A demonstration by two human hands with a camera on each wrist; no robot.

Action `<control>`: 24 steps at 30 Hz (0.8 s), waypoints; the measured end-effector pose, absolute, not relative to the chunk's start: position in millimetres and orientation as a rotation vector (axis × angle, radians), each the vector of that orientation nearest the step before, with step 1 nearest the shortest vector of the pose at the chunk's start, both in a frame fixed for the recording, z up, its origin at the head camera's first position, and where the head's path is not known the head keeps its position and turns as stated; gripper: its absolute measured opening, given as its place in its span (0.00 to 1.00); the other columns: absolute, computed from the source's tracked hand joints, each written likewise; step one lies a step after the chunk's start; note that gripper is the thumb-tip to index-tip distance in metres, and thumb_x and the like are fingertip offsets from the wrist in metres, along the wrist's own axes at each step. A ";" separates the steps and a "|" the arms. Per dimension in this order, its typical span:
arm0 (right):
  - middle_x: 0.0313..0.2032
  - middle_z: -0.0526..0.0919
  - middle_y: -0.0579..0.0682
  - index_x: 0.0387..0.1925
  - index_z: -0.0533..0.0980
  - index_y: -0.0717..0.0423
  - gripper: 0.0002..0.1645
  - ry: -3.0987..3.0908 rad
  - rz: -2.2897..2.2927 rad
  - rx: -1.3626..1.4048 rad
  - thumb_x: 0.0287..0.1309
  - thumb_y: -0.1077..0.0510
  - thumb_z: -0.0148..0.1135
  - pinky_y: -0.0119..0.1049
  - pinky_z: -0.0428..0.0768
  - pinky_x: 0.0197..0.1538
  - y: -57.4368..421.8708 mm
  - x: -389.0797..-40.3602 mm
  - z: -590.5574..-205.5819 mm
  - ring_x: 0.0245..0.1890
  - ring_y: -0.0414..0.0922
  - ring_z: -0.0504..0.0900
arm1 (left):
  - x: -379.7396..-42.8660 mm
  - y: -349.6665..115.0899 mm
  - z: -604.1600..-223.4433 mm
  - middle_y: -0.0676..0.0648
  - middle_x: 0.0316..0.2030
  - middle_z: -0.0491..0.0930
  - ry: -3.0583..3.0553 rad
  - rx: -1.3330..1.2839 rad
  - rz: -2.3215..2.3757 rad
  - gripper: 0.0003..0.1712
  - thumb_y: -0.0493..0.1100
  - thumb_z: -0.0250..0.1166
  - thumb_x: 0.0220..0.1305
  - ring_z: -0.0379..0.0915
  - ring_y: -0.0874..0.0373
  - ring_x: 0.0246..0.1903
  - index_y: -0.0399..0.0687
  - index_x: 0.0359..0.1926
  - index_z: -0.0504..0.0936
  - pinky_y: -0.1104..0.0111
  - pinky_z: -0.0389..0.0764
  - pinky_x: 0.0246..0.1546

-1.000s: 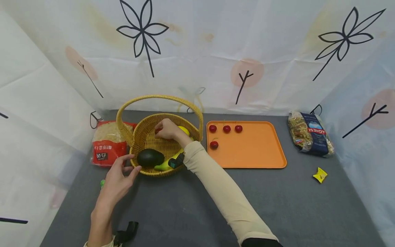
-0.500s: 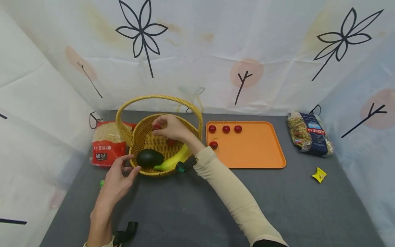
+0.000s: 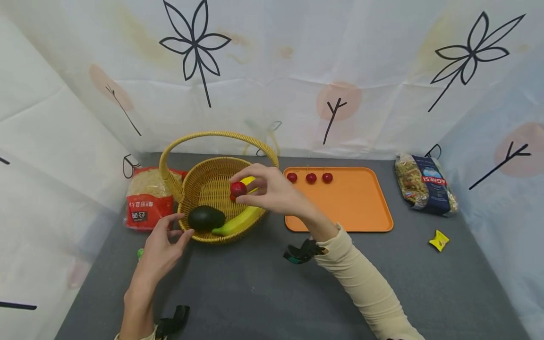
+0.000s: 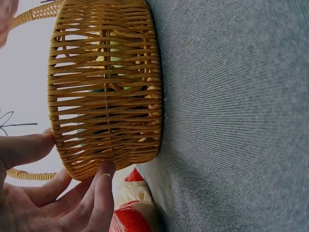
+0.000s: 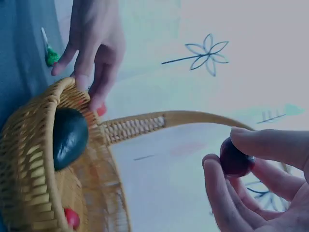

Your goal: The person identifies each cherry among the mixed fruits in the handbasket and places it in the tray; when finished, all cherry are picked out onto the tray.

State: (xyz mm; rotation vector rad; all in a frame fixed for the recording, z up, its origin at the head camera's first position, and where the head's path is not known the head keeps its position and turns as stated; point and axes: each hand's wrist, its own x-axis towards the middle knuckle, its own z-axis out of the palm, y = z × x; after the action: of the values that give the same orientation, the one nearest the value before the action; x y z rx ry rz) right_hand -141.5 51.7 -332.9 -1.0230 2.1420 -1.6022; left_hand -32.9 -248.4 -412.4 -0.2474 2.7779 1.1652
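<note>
In the head view, my right hand pinches a small round dark-red fruit between thumb and fingers above the right side of a yellow wicker basket. The same fruit shows large in the right wrist view. My left hand grips the basket's near-left rim, its fingertips against the wicker in the left wrist view. Inside the basket lie a dark green avocado, a banana and a small red thing. Some yellow shows behind my right fingers.
To the right lies an orange tray with three cherries visible along its back. A red bag of noodles lies beside the basket's left. A pasta bag and yellow wrapped candy are far right. The basket's tall handle arches overhead.
My right hand has drawn back from inside the basket toward the right, carrying the round red fruit. It now covers the tray's front-left cherry. My left hand stays at the rim.
</note>
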 end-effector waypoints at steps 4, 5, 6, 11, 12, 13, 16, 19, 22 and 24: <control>0.59 0.81 0.59 0.61 0.81 0.62 0.23 2.155 -1.649 -1.013 0.66 0.68 0.73 0.40 0.92 0.55 86.7 -127.4 -332.6 0.52 0.51 0.92 | -32.8 -248.8 -412.8 0.30 0.75 0.67 2.777 -0.249 1.162 0.38 0.51 0.66 0.79 0.77 0.30 0.67 0.40 0.78 0.64 0.40 0.87 0.61; 0.58 0.81 0.58 0.62 0.82 0.61 0.23 2.176 -1.649 -0.998 0.66 0.67 0.73 0.39 0.92 0.56 95.8 -125.0 -332.9 0.53 0.51 0.92 | -32.8 -248.9 -412.8 0.30 0.75 0.67 2.779 -0.248 1.161 0.38 0.51 0.66 0.79 0.77 0.30 0.67 0.40 0.78 0.64 0.40 0.87 0.61; 0.58 0.81 0.58 0.62 0.82 0.61 0.23 2.195 -1.652 -0.986 0.67 0.67 0.72 0.39 0.91 0.57 104.8 -123.6 -334.1 0.53 0.51 0.91 | -32.5 -248.6 -412.7 0.30 0.75 0.67 2.778 -0.249 1.162 0.37 0.50 0.66 0.79 0.77 0.30 0.67 0.40 0.78 0.64 0.40 0.87 0.61; 0.60 0.82 0.60 0.64 0.81 0.62 0.24 2.291 -1.656 -0.850 0.68 0.67 0.71 0.37 0.91 0.57 144.1 -125.4 -345.8 0.56 0.58 0.91 | -32.2 -248.7 -411.9 0.30 0.75 0.68 2.779 -0.248 1.162 0.37 0.50 0.67 0.78 0.78 0.30 0.67 0.40 0.78 0.64 0.40 0.86 0.61; 0.61 0.82 0.62 0.64 0.80 0.62 0.24 2.314 -1.647 -0.823 0.68 0.67 0.71 0.37 0.91 0.56 150.3 -127.7 -350.5 0.56 0.60 0.90 | -32.1 -248.8 -411.6 0.30 0.75 0.67 2.778 -0.249 1.162 0.37 0.50 0.67 0.78 0.78 0.30 0.67 0.40 0.78 0.64 0.40 0.86 0.61; 0.62 0.82 0.62 0.65 0.80 0.63 0.25 2.333 -1.638 -0.787 0.68 0.68 0.71 0.37 0.91 0.56 156.1 -130.1 -355.7 0.56 0.61 0.90 | -32.4 -249.2 -411.5 0.30 0.75 0.67 2.778 -0.249 1.159 0.37 0.50 0.66 0.79 0.77 0.30 0.67 0.40 0.78 0.64 0.40 0.87 0.61; 0.63 0.82 0.65 0.65 0.79 0.65 0.25 2.414 -1.560 -0.688 0.68 0.67 0.71 0.41 0.91 0.58 170.5 -138.6 -375.3 0.57 0.63 0.90 | -33.0 -249.8 -411.5 0.30 0.75 0.67 2.775 -0.252 1.153 0.38 0.51 0.66 0.79 0.77 0.30 0.68 0.40 0.78 0.64 0.40 0.87 0.61; 0.64 0.82 0.66 0.63 0.80 0.66 0.23 2.494 -1.451 -0.593 0.69 0.66 0.71 0.48 0.92 0.57 181.5 -147.2 -398.1 0.57 0.64 0.91 | -33.6 -249.7 -411.4 0.30 0.75 0.66 2.773 -0.254 1.150 0.38 0.52 0.66 0.79 0.76 0.30 0.68 0.40 0.79 0.63 0.41 0.87 0.61; 0.63 0.83 0.66 0.63 0.81 0.66 0.23 2.569 -1.330 -0.541 0.69 0.65 0.71 0.53 0.92 0.56 188.3 -156.0 -418.9 0.57 0.65 0.91 | -33.4 -248.6 -411.3 0.30 0.76 0.66 2.770 -0.262 1.152 0.38 0.51 0.66 0.78 0.77 0.30 0.68 0.41 0.78 0.64 0.41 0.87 0.61; 0.62 0.85 0.67 0.63 0.81 0.67 0.23 2.615 -1.265 -0.528 0.69 0.66 0.71 0.54 0.92 0.55 191.3 -161.5 -430.3 0.57 0.65 0.90 | -33.3 -248.0 -411.4 0.30 0.76 0.66 2.768 -0.270 1.154 0.38 0.51 0.67 0.78 0.77 0.31 0.68 0.41 0.78 0.64 0.41 0.87 0.61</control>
State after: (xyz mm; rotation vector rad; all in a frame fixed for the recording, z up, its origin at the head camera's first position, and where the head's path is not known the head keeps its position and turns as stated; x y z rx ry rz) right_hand -161.5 191.3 -430.3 -0.5283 2.6145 -1.2649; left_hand -33.3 -248.0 -411.4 -0.2702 2.7675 1.1537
